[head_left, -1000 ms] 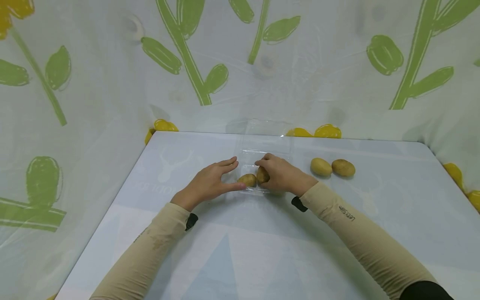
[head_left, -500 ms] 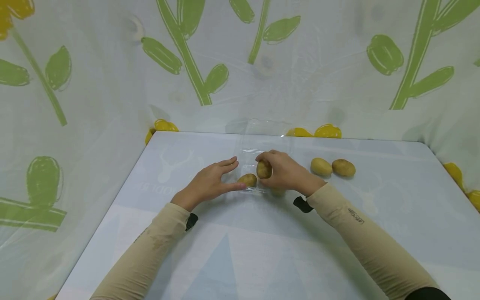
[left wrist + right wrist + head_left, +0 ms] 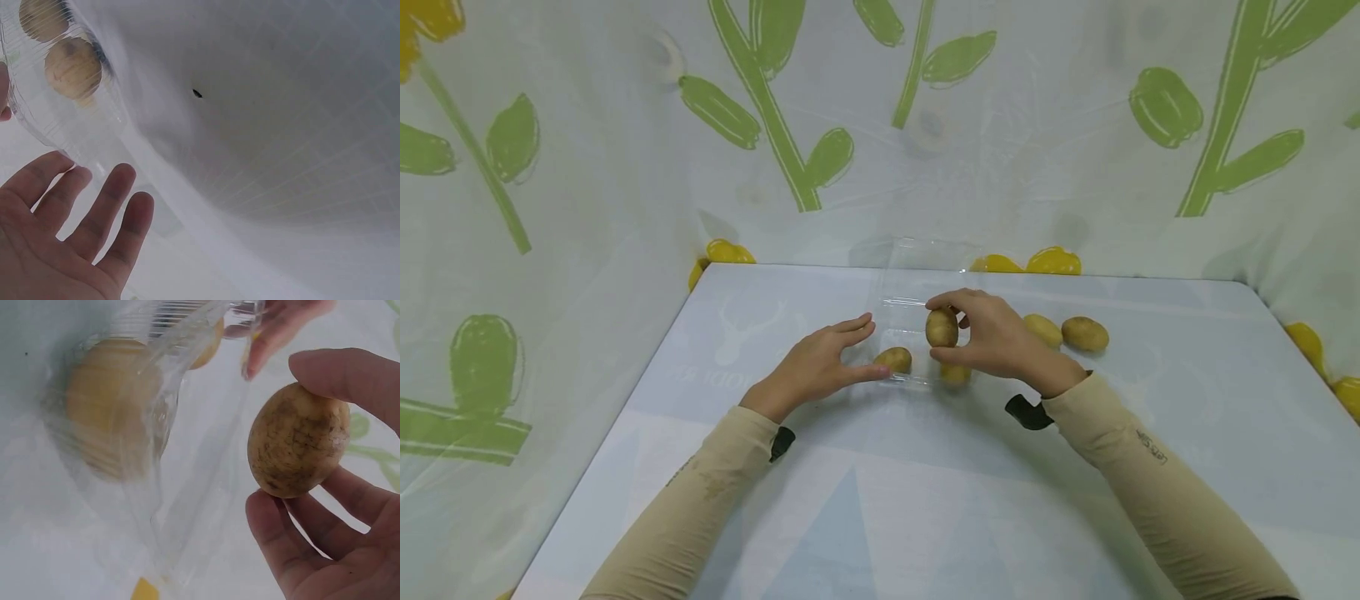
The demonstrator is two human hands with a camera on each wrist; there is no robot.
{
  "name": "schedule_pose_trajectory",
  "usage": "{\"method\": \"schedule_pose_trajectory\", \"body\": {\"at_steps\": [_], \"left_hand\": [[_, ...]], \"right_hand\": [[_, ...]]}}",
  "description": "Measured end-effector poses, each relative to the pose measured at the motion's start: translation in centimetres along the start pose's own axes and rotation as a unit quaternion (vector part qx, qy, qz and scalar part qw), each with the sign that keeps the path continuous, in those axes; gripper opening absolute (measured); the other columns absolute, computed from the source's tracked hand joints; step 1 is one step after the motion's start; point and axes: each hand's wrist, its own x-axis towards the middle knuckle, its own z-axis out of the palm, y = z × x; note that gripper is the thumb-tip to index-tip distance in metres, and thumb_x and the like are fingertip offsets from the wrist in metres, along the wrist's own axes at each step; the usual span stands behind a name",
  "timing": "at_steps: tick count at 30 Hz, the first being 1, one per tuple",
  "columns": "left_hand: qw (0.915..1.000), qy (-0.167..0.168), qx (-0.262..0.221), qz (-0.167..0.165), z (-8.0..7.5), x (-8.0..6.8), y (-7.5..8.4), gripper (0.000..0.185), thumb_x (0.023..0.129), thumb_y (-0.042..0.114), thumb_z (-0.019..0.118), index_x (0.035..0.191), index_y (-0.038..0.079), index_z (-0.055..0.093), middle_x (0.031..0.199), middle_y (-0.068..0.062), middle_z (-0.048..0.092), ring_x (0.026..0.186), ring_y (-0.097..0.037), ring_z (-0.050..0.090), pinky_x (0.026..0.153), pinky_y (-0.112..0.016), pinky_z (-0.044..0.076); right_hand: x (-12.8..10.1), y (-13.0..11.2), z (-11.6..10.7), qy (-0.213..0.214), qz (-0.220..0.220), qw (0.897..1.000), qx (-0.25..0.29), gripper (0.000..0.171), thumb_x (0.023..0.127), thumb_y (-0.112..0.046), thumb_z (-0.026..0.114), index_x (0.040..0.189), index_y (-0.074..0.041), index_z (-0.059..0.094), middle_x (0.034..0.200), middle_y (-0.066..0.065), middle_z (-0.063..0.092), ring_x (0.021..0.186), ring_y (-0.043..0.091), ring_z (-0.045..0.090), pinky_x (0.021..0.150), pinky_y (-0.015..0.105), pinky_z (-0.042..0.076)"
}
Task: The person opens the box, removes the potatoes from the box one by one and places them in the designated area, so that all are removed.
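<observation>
Potato [image 3: 942, 327], one: in the right hand [image 3: 988, 337], pinched between thumb and fingertips; carried rightward from beside the left potato [image 3: 895, 360] over the last second. Clear box [image 3: 924, 354], lid [image 3: 934, 267] raised: left potato inside, plus right potato [image 3: 955, 374], newly uncovered. Left hand [image 3: 816, 362]: fingers spread, unmoved at the box's left side. Counter [image 3: 962, 517], right: pale potato [image 3: 1042, 328], brown potato [image 3: 1085, 334]. Judged: held potato not yet settled; arrangement unfinished.
</observation>
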Motion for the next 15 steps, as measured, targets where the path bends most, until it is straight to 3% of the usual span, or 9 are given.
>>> {"method": "schedule_pose_trajectory", "body": {"at_steps": [10,15], "left_hand": [[1.0,0.0,0.005,0.001,0.1,0.0,0.0,0.093,0.084,0.072,0.067,0.153,0.015,0.044,0.162,0.007,0.033,0.148,-0.023,0.033,0.116,-0.047,0.033],[1.0,0.0,0.008,0.004,0.1,-0.1,-0.1,0.093,0.084,0.071,0.067,0.154,0.015,0.043,0.162,0.007,0.033,0.148,-0.023,0.033,0.117,-0.047,0.033]], "right_hand": [[-2.7,1.4,-1.8,0.013,0.013,1.0,0.01,0.064,0.081,-0.016,0.086,0.138,-0.004,0.059,0.135,0.01,0.059,0.111,0.024,0.061,0.095,0.041,0.054],[-4.0,1.9,-2.3,0.025,0.032,0.999,0.026,0.061,0.079,-0.009,0.085,0.135,-0.003,0.061,0.134,0.011,0.056,0.115,0.025,0.058,0.096,0.041,0.054]]}}
